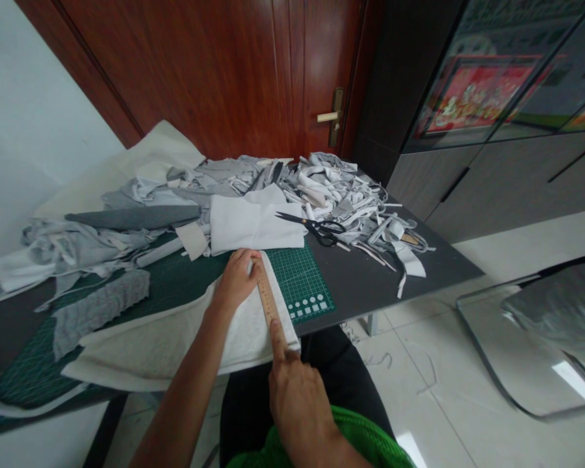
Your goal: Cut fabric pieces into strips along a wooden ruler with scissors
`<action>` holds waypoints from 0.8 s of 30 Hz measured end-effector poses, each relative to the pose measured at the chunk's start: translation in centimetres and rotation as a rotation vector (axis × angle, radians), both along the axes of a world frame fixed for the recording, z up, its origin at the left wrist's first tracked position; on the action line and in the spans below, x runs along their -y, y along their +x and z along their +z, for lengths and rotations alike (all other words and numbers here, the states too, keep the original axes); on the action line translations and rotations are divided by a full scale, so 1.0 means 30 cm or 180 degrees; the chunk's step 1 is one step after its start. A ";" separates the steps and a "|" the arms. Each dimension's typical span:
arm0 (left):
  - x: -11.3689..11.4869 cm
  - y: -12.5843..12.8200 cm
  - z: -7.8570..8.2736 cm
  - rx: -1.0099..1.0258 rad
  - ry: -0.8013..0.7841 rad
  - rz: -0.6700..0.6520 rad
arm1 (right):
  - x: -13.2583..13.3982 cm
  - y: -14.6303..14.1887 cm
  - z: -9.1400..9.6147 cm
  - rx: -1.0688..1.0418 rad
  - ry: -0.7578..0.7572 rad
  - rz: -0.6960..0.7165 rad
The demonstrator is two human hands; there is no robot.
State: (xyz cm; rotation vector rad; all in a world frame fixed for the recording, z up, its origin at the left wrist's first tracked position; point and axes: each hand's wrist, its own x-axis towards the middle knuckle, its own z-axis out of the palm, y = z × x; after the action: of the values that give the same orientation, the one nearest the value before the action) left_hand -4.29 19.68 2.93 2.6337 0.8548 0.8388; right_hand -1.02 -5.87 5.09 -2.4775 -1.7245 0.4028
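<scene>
Dark worktop [370,279] is carrying a green cutting mat [299,283]. Cream fabric [175,338] is lying across its near edge: soft, light, likely creeping unless pinned flat. Wooden ruler [267,300] is sitting along the fabric's right edge; stiff, thin, best pressed at both ends. Left hand [236,279] is pressing flat on the far end, right hand [297,396] is pinning the near end with one extended fingertip, other fingers folded.

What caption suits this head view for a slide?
Left hand and right hand pin a ruler to pale cloth on a green mat, scissors nearby.
</scene>
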 end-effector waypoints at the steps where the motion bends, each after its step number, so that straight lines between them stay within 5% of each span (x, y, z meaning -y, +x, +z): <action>1: 0.000 0.000 -0.002 -0.0018 -0.0002 0.0000 | -0.003 -0.001 0.001 0.0005 0.0007 0.0000; 8: 0.076 -0.025 -0.041 -0.0694 0.0003 -0.0040 | -0.019 0.001 0.025 -0.0361 0.0103 0.0034; 16: 0.262 -0.016 -0.080 -0.1040 -0.0053 0.0592 | 0.012 0.029 0.039 -0.0943 0.0246 0.0086; 24: 0.269 -0.025 -0.083 -0.0994 0.0114 0.0526 | 0.115 0.194 -0.089 -0.0907 0.1078 0.0472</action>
State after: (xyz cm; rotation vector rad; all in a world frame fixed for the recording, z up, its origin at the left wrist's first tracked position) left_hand -5.05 11.62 0.43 2.7998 1.1574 0.4860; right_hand 4.80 -9.32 2.42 -1.9633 -1.6997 0.4126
